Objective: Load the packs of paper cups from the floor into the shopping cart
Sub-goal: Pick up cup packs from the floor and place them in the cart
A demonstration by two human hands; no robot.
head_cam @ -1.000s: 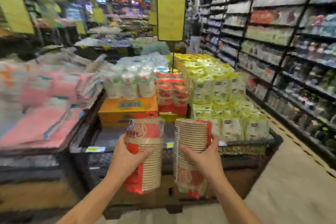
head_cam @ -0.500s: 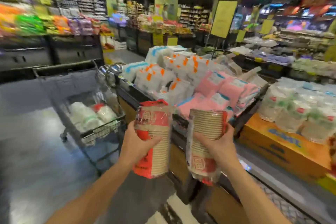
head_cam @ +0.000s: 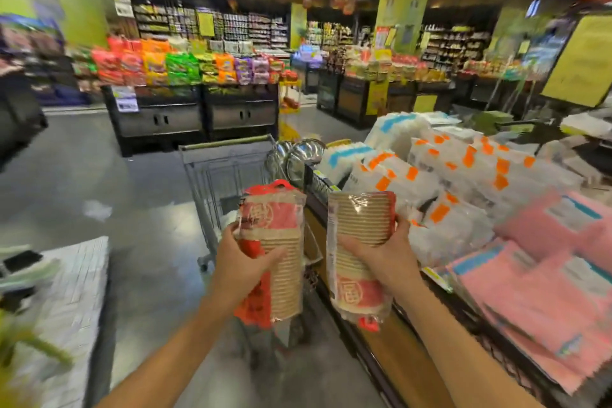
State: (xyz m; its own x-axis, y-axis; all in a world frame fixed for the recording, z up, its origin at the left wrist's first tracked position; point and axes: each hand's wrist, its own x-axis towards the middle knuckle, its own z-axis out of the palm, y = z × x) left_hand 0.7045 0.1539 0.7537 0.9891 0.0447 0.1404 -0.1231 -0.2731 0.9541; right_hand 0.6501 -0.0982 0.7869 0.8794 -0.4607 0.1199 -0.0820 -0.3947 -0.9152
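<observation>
I hold two plastic-wrapped packs of brown paper cups with red labels, one in each hand, upright at chest height. My left hand (head_cam: 243, 263) grips the left pack (head_cam: 280, 242) around its middle. My right hand (head_cam: 385, 257) grips the right pack (head_cam: 359, 225) the same way. The grey wire shopping cart (head_cam: 218, 169) stands straight ahead, just beyond and below both packs; most of its basket is hidden behind them.
A display table (head_cam: 414, 351) with white and pink wrapped packs (head_cam: 546, 262) runs along my right, close to the cart. A pale pallet-like stack (head_cam: 71, 291) lies at the lower left. Grey floor stretches left of the cart, with snack shelves (head_cam: 185, 99) beyond.
My view has swung left, so the cart now stands dead ahead instead of off to the left. Both hands keep the same grip on the packs.
</observation>
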